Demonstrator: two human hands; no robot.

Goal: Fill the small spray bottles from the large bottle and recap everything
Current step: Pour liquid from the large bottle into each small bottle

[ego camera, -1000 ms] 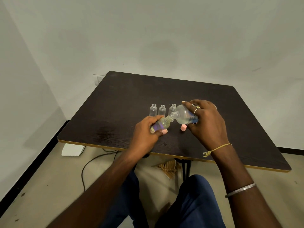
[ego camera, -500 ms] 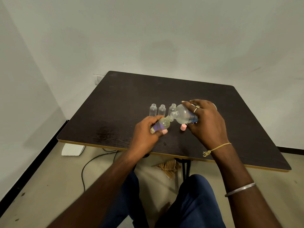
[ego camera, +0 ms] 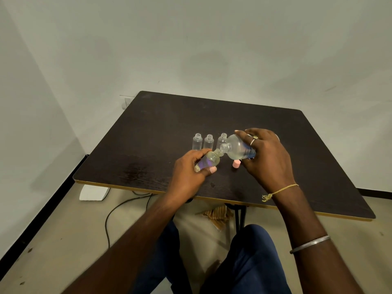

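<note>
My right hand (ego camera: pixel 267 158) grips the large clear bottle (ego camera: pixel 236 147), tipped on its side with its open neck pointing left. My left hand (ego camera: pixel 187 172) holds a small clear bottle (ego camera: pixel 209 161) tilted, its mouth right at the large bottle's neck. Three more small uncapped bottles stand upright in a row just behind: the left one (ego camera: pixel 197 141), the middle one (ego camera: pixel 208 142) and the right one (ego camera: pixel 222 140), which the large bottle partly hides. A pink cap (ego camera: pixel 236 164) lies on the dark table (ego camera: pixel 161 128) under the large bottle.
The table's near edge (ego camera: pixel 233 201) runs just below my wrists. Under it I see my knees in blue trousers, a table leg, a cable (ego camera: pixel 110 217) and a white object (ego camera: pixel 93 192) on the floor. White walls close in on the left and behind.
</note>
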